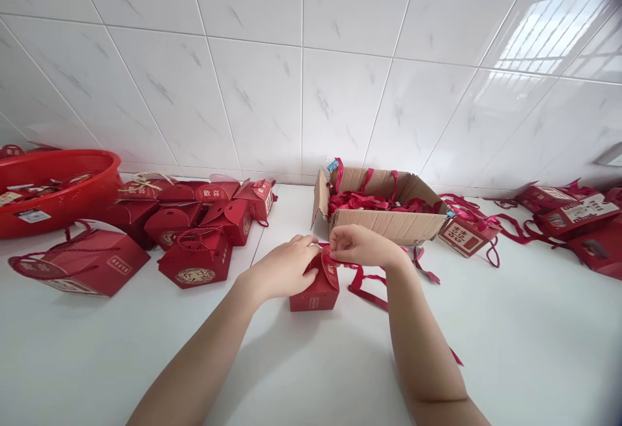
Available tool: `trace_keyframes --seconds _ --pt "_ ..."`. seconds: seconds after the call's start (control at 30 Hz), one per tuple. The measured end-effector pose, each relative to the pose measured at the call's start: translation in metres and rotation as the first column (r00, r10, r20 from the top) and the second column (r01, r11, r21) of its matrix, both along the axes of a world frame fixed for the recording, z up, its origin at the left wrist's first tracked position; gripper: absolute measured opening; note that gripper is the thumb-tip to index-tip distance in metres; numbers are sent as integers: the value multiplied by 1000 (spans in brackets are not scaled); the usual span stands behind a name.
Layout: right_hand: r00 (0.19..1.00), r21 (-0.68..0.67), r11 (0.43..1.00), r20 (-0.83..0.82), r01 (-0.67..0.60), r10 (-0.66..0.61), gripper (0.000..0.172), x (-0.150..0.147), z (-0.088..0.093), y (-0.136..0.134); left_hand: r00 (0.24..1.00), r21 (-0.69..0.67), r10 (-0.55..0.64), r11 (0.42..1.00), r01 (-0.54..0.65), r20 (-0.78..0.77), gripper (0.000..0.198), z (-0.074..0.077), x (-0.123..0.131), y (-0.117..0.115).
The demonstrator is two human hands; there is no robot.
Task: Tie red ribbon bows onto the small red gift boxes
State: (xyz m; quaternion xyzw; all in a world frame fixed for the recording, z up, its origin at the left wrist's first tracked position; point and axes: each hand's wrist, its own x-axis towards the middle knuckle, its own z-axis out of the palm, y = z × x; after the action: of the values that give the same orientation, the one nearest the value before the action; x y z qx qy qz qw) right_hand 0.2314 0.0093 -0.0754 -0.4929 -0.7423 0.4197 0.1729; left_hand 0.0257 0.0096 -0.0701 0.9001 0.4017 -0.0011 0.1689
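A small red gift box (314, 301) stands on the white table in front of me, its curved top flaps folded together. My left hand (284, 269) grips its upper left side, fingers over the top and thumb against the near flap. At the top of the box, my right hand (360, 246) is closed in a pinch on red ribbon; the fingertips partly hide what they hold. Loose red ribbon (368, 295) trails over the table just right of the box.
Behind my hands is an open cardboard box (389, 224) full of red ribbons. Several finished-looking red boxes (194, 260) stand at left, near a red plastic basin (92, 189). More red boxes (573, 215) and ribbons lie at right. A tiled wall (253, 102) bounds the back.
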Motion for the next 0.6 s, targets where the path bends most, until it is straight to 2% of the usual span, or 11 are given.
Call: trace_keyframes --seconds 0.27,0.6 --pt "996 -8 999 77 37 -37 6 -1 1 0 999 37 -19 999 17 38 32 -7 4 5" --pt "995 16 997 65 80 -81 11 3 2 -2 996 17 -14 1000 13 86 35 -8 4 6"
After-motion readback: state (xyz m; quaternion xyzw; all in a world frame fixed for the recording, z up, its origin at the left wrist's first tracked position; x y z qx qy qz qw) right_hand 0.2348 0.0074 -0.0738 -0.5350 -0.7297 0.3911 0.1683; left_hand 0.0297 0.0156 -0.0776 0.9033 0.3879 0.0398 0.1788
